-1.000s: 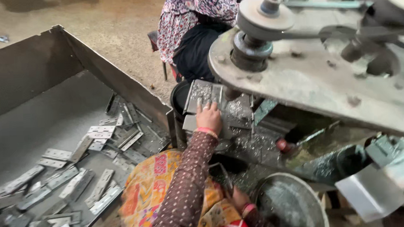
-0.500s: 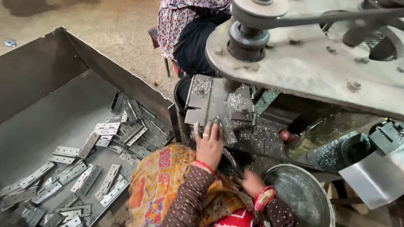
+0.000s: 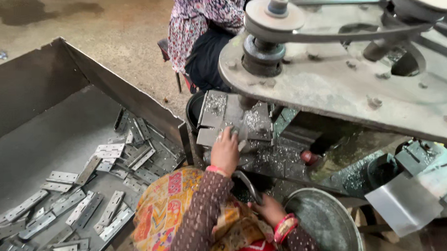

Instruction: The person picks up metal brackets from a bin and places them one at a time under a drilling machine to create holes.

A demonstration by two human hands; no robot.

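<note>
My left hand (image 3: 225, 151) reaches onto the chip-covered work plate (image 3: 218, 107) of a belt-driven machine (image 3: 331, 82). Its fingers rest on a small metal hinge plate (image 3: 239, 135) under the spindle. My right hand (image 3: 268, 209), with a red bangle at the wrist, sits lower beside the rim of a round metal pan (image 3: 326, 221). Its fingers curl by a dark curved metal bar (image 3: 246, 185); whether they grip it is unclear. An orange patterned cloth (image 3: 169, 211) covers my lap.
A large sheet-metal bin (image 3: 44, 92) on the left holds several loose grey hinge plates (image 3: 108, 150). Another person in flowered clothes (image 3: 205, 22) sits behind the machine. A pulley (image 3: 274, 17) and belt run over the machine's top. Metal shavings lie around the work plate.
My left hand drew back from the work plate, then moved forward onto it again. My right hand shifted slightly left and down, its fingers closing from a spread pose.
</note>
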